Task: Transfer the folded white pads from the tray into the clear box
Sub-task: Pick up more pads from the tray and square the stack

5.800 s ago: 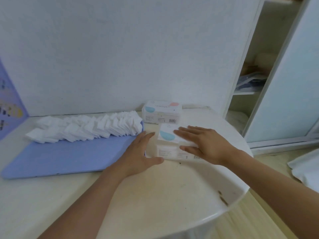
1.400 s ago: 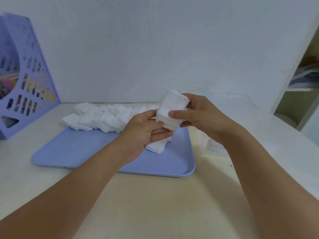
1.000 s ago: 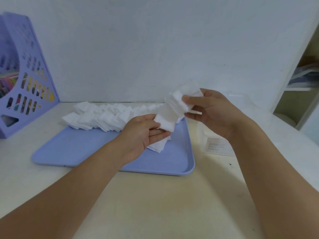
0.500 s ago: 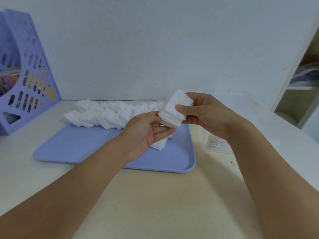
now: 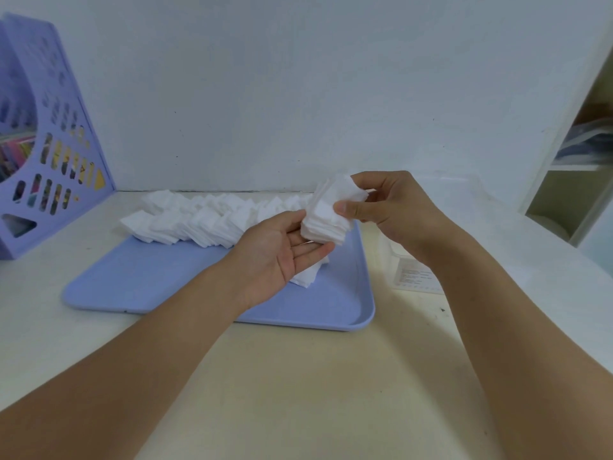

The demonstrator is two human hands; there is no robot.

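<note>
A stack of folded white pads (image 5: 330,212) is held above the right end of the blue tray (image 5: 172,287). My right hand (image 5: 388,207) pinches the stack from the right, thumb on its front face. My left hand (image 5: 282,250) lies palm up under the stack, its fingertips touching the bottom pads. A long row of white pads (image 5: 199,217) lies along the tray's far side, and a few more (image 5: 306,277) lie under my left hand. The clear box (image 5: 414,277) stands right of the tray, mostly hidden by my right forearm, its white label showing.
A purple perforated file holder (image 5: 49,144) stands at the far left against the white wall. An open shelf unit (image 5: 577,161) rises at the right. The table runs toward me in front of the tray.
Both hands stay on the pad stack over the tray's right end. My left hand has opened flatter beneath it, and the stack sits slightly more upright in my right fingers.
</note>
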